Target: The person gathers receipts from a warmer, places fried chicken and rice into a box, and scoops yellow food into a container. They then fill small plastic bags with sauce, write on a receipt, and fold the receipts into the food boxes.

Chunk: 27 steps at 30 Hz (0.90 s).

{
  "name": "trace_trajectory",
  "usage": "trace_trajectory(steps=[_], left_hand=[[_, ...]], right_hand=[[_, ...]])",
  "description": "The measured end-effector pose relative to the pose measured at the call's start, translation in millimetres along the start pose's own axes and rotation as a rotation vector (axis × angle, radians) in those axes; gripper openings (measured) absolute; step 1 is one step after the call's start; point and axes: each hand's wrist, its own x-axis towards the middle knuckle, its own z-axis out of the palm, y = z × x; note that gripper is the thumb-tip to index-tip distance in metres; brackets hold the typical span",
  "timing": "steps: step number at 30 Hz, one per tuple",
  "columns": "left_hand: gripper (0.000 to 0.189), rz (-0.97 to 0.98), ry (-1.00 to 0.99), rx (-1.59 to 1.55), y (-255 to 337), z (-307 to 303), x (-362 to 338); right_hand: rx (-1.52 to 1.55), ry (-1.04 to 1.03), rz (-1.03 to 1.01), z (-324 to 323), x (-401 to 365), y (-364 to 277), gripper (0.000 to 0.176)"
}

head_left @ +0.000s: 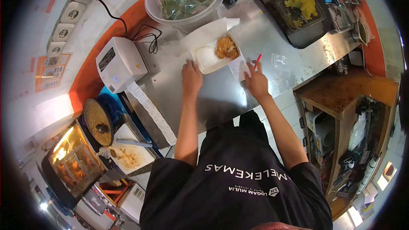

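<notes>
An open white takeaway box (207, 70) stands on the steel counter with its lid folded back. Inside lie a mound of white rice (206, 56) and a brown piece of fried chicken (226, 47). My left hand (191, 78) rests at the box's near left corner, fingers extended and holding nothing. To the right of the box, my right hand (257, 81) has a slim red pen (258, 61) between its fingers. A printed white receipt (237, 68) lies between the box and that hand, its right part close to my fingertips.
A white receipt printer (121, 61) with a long paper strip (152, 115) stands left. Behind the box is a plastic tub (152, 6) of green-filled bags. A black tray (272, 21) carries yellow food at back right. A small clear bag (278, 61) lies beyond my right hand.
</notes>
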Motion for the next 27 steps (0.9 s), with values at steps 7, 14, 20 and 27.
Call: trace_trajectory(steps=[7,14,20,27], left_hand=[[0.034,0.108,-0.078,-0.158,127.8,-166.3,67.1],[0.046,0.597,-0.472,0.568,66.7,-51.3,279.8],[0.043,0.480,-0.660,0.703,84.6,-46.1,297.8],[0.038,0.409,-0.119,0.361,124.6,-107.6,222.8]], right_hand=[[0.228,0.126,0.181,-87.2,-60.3,103.0,0.016],[0.283,0.173,0.316,-121.3,-125.9,192.4,0.019],[0.184,0.062,0.420,-133.5,-173.4,195.7,0.019],[0.221,-0.092,0.446,-130.7,-200.2,204.3,0.019]])
